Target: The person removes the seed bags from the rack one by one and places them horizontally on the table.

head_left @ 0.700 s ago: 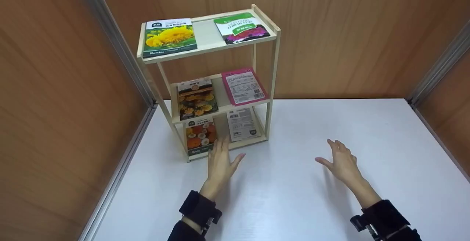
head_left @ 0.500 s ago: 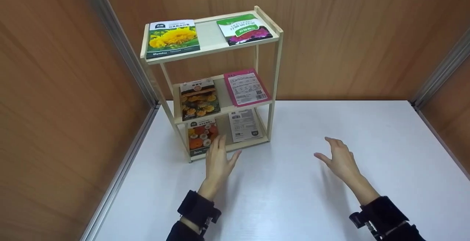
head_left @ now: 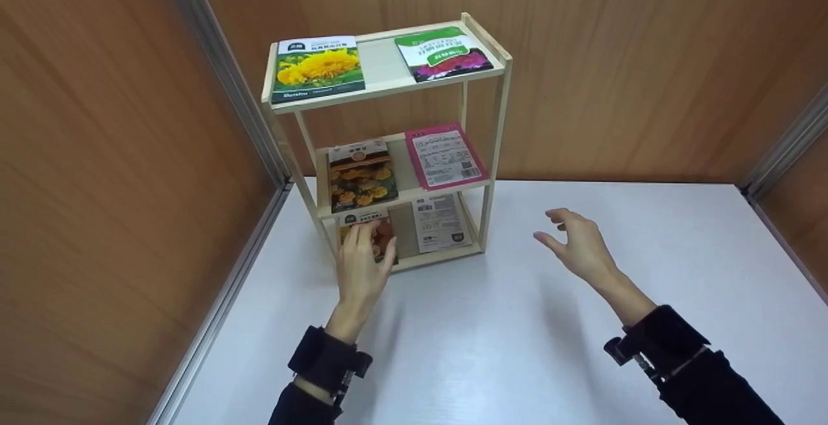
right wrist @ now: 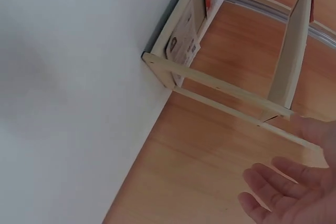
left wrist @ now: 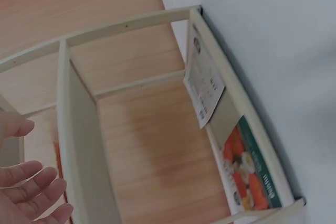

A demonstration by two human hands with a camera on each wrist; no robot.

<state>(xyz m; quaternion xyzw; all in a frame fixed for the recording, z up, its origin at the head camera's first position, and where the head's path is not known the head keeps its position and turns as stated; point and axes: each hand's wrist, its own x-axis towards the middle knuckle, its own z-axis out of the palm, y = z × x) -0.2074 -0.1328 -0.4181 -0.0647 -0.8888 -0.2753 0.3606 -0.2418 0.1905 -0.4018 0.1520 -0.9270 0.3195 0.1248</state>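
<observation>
- the left hand (head_left: 360, 271) is up in front of the pale wooden three-tier rack (head_left: 380, 66), thumb and loosely bent fingers apart.
- in the head view it overlaps the paper packet with orange and white flowers (left wrist: 247, 166) on the bottom tier; the left wrist view, though, puts its fingers beside the middle board – whether they touch the rack i cannot tell.
- the dark packet with orange-yellow blooms (head_left: 363, 178) lies on the middle tier, just beyond the left fingertips in the head view.
- to its right is the pink-bordered packet with a white printed panel (head_left: 446, 156); below that, the white printed packet (head_left: 443, 224).
- the right hand (head_left: 583, 247) is raised over the white table (head_left: 453, 360), right of the rack and apart from it – thumb and curved fingers spaced.
</observation>
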